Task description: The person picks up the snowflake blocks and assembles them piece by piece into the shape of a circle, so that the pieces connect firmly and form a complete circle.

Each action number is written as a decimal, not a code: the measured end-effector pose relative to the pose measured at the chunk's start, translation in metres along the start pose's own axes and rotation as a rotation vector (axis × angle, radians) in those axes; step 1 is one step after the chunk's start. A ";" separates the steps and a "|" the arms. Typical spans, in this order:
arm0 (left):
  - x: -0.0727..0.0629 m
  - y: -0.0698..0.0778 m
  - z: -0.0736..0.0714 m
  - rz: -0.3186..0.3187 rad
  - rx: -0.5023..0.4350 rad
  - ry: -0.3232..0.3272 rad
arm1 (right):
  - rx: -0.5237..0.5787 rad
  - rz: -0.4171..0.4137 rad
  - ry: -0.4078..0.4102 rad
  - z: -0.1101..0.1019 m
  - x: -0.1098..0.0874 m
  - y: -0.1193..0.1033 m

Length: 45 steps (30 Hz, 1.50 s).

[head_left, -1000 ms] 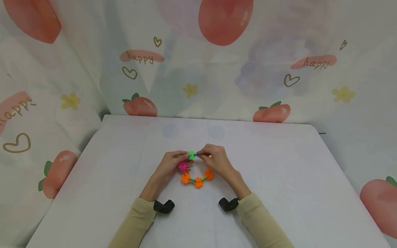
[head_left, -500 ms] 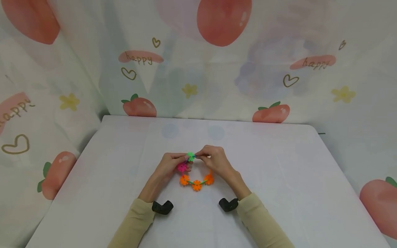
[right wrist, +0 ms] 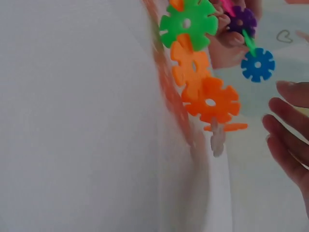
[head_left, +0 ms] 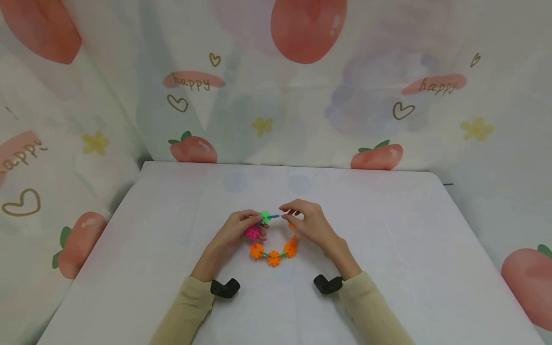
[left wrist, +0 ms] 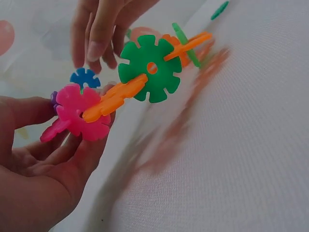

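A chain of slotted plastic snowflake discs forms an incomplete ring, with orange discs (head_left: 273, 258) along its near side. My left hand (head_left: 235, 227) pinches it around the pink disc (left wrist: 72, 100) and purple disc (right wrist: 247, 25). Beyond them a light green disc (head_left: 265, 217) carries a blue disc (right wrist: 258, 74) at that end. My right hand (head_left: 316, 223) is just right of the blue disc, fingers parted and apart from it. In the right wrist view, a pale greyish piece (right wrist: 217, 141) hangs at the chain's other end, past the orange discs.
The white table (head_left: 388, 230) spreads beneath both hands. A loose green disc (left wrist: 220, 10) lies farther off in the left wrist view. Black wrist mounts (head_left: 225, 288) sit by the sleeves. A printed curtain (head_left: 302, 105) stands behind the table.
My right hand has let go of the blue disc and drawn back to the right, its fingers spreading. The left hand and chain have hardly moved.
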<state>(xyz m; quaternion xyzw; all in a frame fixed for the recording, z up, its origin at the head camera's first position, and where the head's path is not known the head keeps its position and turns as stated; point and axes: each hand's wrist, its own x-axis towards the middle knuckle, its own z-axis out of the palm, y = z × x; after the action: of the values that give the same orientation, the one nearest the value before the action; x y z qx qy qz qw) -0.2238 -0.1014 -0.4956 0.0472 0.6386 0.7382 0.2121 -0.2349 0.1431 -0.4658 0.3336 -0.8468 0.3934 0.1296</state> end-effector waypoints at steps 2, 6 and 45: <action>0.000 -0.001 0.000 -0.004 0.002 0.003 | -0.012 0.052 0.012 -0.008 -0.005 0.002; 0.002 -0.003 0.000 -0.019 -0.001 0.011 | -0.044 0.219 -0.041 -0.034 -0.018 0.012; 0.003 0.003 0.002 -0.042 0.061 -0.019 | 0.188 0.387 -0.222 -0.014 0.002 0.001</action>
<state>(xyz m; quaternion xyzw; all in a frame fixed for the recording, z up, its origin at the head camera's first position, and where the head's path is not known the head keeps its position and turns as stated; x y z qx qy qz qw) -0.2266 -0.0990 -0.4933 0.0474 0.6596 0.7133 0.2321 -0.2377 0.1529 -0.4564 0.2169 -0.8638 0.4488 -0.0737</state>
